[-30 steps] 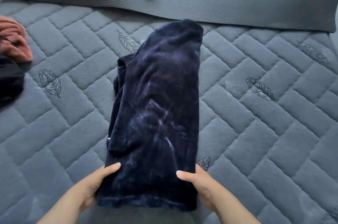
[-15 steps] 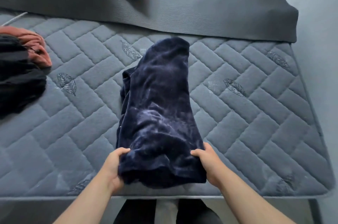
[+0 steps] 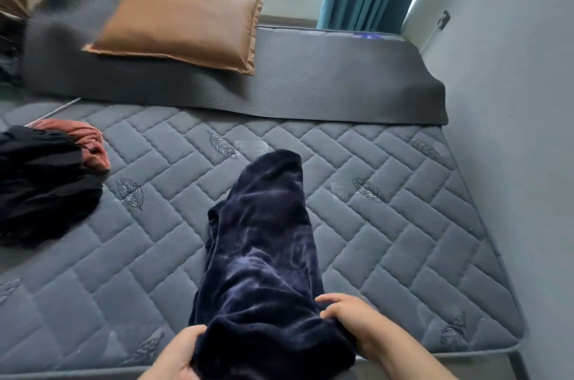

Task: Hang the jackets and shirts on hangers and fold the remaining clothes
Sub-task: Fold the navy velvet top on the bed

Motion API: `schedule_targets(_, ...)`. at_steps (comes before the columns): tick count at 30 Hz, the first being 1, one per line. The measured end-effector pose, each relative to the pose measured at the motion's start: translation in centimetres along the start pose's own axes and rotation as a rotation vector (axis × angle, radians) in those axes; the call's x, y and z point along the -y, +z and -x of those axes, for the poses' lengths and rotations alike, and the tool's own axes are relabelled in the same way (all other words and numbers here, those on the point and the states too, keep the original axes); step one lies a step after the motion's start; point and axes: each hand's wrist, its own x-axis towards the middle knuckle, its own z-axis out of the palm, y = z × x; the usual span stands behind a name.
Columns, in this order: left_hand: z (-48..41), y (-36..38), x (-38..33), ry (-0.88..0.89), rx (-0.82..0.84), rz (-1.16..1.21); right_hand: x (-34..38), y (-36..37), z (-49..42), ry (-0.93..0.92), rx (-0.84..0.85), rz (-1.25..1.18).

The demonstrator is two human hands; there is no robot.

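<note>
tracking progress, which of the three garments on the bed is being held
The navy velvet garment: the left hand and right hand both grip its near end. The black garment and the salmon-pink garment lie untouched at the left.

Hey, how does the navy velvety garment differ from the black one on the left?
The navy garment lies stretched in a long folded strip; the black garment sits bunched in a heap. The left hand and right hand grip the navy garment's near end; no hand touches the black garment. Both are dark and lie on the mattress.
</note>
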Motion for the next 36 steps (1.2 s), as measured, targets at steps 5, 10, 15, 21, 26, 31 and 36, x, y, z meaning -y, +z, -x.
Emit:
schedule_targets(5, 0.2, 1.8, -1.3, 0.269, 0.095, -0.156, -0.5, -0.9, 0.8, -0.029, 0.005, 0.056)
schedule_targets(10, 1.8, 4.0, -6.1, -0.008, 0.023, 0.258, 4.6, -1.0, -1.2, -0.033, 0.14, -0.435)
schedule_targets(15, -1.1, 9.9, -15.4, -0.072, -0.101, 0.555, 11.6, -2.7, -6.4, -0.02, 0.103, -0.851)
schedule_targets(21, -12.3, 13.0, -21.8, -0.016, -0.247, 0.517, 17.3, -4.0, -17.0, -0.005, 0.141, -0.853)
schedule_targets(26, -18.2, 14.1, -20.4, 0.519, -0.436, 0.107, 19.8, -3.2, -23.1, -0.121, 0.023, -0.816)
schedule_targets(31, -21.6, 13.3, -15.5, 1.461, -0.217, -1.346, 17.2, 0.2, -25.5, -1.013, -0.505, 0.349)
schedule_targets(36, -25.8, 13.3, -16.6, 1.136, -0.357, -1.82, 15.3, 2.5, -30.3, -0.838, -0.473, 1.133)
